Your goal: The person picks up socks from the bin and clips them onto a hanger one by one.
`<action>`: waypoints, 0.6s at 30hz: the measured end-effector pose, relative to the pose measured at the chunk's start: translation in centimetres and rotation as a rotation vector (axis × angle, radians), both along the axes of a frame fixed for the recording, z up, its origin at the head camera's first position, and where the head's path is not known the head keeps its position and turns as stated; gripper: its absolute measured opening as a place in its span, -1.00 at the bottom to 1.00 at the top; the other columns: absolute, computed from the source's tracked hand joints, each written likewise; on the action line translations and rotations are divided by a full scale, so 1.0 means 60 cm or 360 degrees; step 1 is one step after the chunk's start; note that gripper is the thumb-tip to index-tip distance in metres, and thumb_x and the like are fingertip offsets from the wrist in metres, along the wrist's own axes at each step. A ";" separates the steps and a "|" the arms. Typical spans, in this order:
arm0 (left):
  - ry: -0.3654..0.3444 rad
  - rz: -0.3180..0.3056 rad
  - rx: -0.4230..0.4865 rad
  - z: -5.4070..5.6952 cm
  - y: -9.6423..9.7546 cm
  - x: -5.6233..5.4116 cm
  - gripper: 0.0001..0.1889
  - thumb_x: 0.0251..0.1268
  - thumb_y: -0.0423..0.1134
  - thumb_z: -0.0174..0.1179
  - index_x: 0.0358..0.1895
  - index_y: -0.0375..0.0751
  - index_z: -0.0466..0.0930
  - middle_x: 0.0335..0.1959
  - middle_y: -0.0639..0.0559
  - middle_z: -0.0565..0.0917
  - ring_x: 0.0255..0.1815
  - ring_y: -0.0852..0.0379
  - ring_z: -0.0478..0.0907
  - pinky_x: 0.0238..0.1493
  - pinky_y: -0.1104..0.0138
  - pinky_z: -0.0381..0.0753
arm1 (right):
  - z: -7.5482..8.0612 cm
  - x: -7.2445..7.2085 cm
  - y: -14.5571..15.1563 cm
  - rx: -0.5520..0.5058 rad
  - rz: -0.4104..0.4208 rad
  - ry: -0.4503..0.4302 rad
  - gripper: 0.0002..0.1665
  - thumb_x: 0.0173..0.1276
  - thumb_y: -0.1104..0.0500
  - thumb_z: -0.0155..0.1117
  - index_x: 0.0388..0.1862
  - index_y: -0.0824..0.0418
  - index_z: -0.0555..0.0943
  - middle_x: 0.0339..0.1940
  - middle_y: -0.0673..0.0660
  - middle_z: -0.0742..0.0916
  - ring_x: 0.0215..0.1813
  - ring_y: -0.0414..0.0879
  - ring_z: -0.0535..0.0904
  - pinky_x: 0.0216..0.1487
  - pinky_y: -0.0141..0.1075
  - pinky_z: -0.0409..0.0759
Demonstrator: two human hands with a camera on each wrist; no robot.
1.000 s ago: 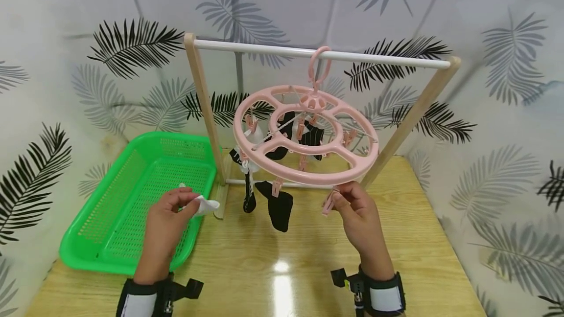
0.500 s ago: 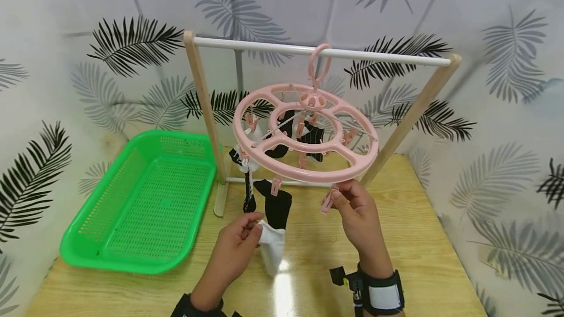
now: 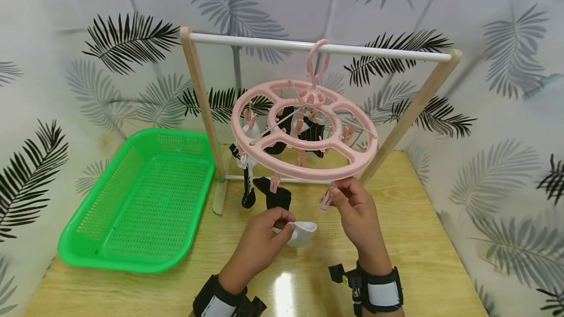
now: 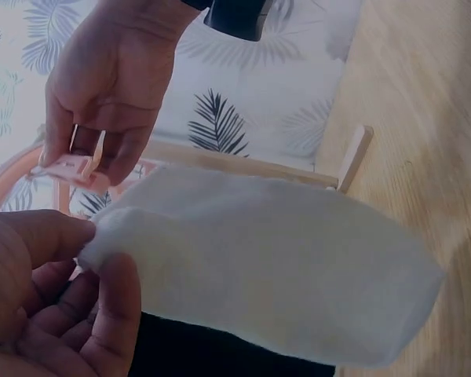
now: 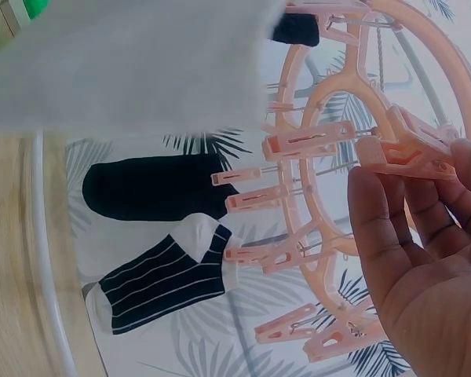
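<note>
My left hand (image 3: 266,236) pinches a white sock (image 3: 303,234) at its cuff; in the left wrist view the sock (image 4: 275,267) spreads out flat from thumb and fingers. My right hand (image 3: 358,212) holds a pink clothespin (image 3: 327,198) on the near rim of the round pink hanger (image 3: 304,174). Seen from the right wrist, that clothespin (image 5: 408,149) is squeezed between thumb and fingers. The white sock is left of the clothespin and apart from it. A black sock (image 3: 278,198) hangs from another clothespin (image 3: 275,183), partly behind my left hand.
The hanger hooks over the white bar (image 3: 264,43) of a wooden-legged rack (image 3: 200,97). More socks hang on it, among them a striped one (image 5: 169,279) and a plain black one (image 5: 153,187). A green plastic basket (image 3: 68,238) stands on the table at left.
My left hand has carried the white sock from over the basket rightward, past the hanging black sock, towards the right hand. The right hand stays at the same clothespin.
</note>
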State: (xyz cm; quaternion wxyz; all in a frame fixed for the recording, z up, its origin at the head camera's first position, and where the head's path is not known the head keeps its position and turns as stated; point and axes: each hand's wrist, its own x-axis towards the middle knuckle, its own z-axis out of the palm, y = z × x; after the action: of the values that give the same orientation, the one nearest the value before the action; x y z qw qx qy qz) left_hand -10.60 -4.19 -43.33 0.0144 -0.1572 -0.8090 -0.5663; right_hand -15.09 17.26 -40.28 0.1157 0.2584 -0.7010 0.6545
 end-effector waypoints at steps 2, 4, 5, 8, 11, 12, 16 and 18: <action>0.0041 0.0009 0.0011 0.003 0.008 -0.004 -0.93 0.39 -0.35 0.21 -0.15 -0.20 0.65 -0.26 0.06 0.68 -0.25 0.19 0.63 -0.30 0.38 0.63 | 0.000 0.001 0.000 -0.0012 0.0002 0.0000 -0.89 0.53 0.43 0.00 -0.12 0.51 0.45 -0.37 0.27 0.64 -0.30 -0.04 0.65 -0.22 -0.26 0.68; 0.0076 0.0029 0.0025 0.006 0.016 -0.009 -0.93 0.38 -0.36 0.22 -0.16 -0.19 0.65 -0.28 0.09 0.67 -0.29 0.22 0.60 -0.31 0.37 0.62 | 0.001 0.001 -0.001 -0.0026 0.0002 0.0009 -0.89 0.53 0.44 -0.01 -0.12 0.52 0.45 -0.37 0.25 0.64 -0.30 -0.05 0.65 -0.21 -0.27 0.68; 0.0088 0.0039 0.0041 0.007 0.019 -0.011 -0.93 0.38 -0.36 0.22 -0.15 -0.19 0.65 -0.30 0.10 0.66 -0.32 0.23 0.59 -0.32 0.36 0.61 | 0.001 0.002 -0.001 -0.0041 0.0002 0.0014 -0.89 0.52 0.45 -0.01 -0.12 0.53 0.45 -0.37 0.25 0.64 -0.30 -0.05 0.65 -0.20 -0.27 0.68; 0.0121 0.0078 0.0092 0.012 0.027 -0.018 -0.93 0.38 -0.35 0.23 -0.16 -0.15 0.65 -0.34 0.14 0.64 -0.42 0.24 0.54 -0.38 0.34 0.57 | 0.000 0.002 -0.003 -0.0071 0.0005 0.0034 -0.90 0.51 0.48 -0.02 -0.13 0.52 0.47 -0.37 0.25 0.64 -0.28 -0.06 0.64 -0.19 -0.29 0.67; 0.0121 0.0120 0.0177 0.018 0.035 -0.022 -0.93 0.38 -0.34 0.23 -0.16 -0.13 0.66 -0.34 0.15 0.64 -0.42 0.22 0.54 -0.38 0.32 0.56 | -0.001 0.003 -0.005 -0.0074 0.0006 0.0042 -0.89 0.51 0.48 -0.02 -0.13 0.51 0.48 -0.36 0.25 0.64 -0.27 -0.06 0.63 -0.19 -0.30 0.65; 0.0128 0.0134 0.0191 0.020 0.038 -0.023 -0.93 0.38 -0.33 0.23 -0.16 -0.13 0.66 -0.33 0.15 0.65 -0.40 0.21 0.54 -0.35 0.32 0.57 | 0.000 0.004 -0.006 -0.0063 0.0005 0.0043 -0.89 0.51 0.48 -0.02 -0.13 0.49 0.49 -0.36 0.24 0.64 -0.27 -0.06 0.63 -0.19 -0.30 0.65; 0.0138 0.0159 0.0223 0.026 0.047 -0.024 -0.93 0.37 -0.32 0.23 -0.16 -0.13 0.66 -0.24 0.15 0.67 -0.25 0.20 0.59 -0.20 0.29 0.59 | 0.000 0.006 -0.009 -0.0020 -0.0019 0.0063 -0.88 0.50 0.48 -0.01 -0.13 0.48 0.50 -0.37 0.25 0.65 -0.28 -0.07 0.62 -0.25 -0.31 0.62; 0.0135 0.0159 0.0236 0.027 0.050 -0.024 -0.93 0.38 -0.32 0.23 -0.16 -0.13 0.66 -0.22 0.14 0.67 -0.21 0.19 0.59 -0.17 0.28 0.59 | 0.000 0.006 -0.009 0.0000 -0.0029 0.0072 -0.88 0.50 0.48 -0.01 -0.13 0.48 0.50 -0.38 0.25 0.65 -0.29 -0.07 0.62 -0.27 -0.31 0.61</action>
State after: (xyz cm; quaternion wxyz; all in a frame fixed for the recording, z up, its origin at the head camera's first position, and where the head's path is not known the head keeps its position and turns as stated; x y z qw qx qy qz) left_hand -12.03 -1.18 -41.73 0.0886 -0.1391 -0.7703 -0.6160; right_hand -14.72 16.69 -40.28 0.1375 0.2667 -0.7006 0.6474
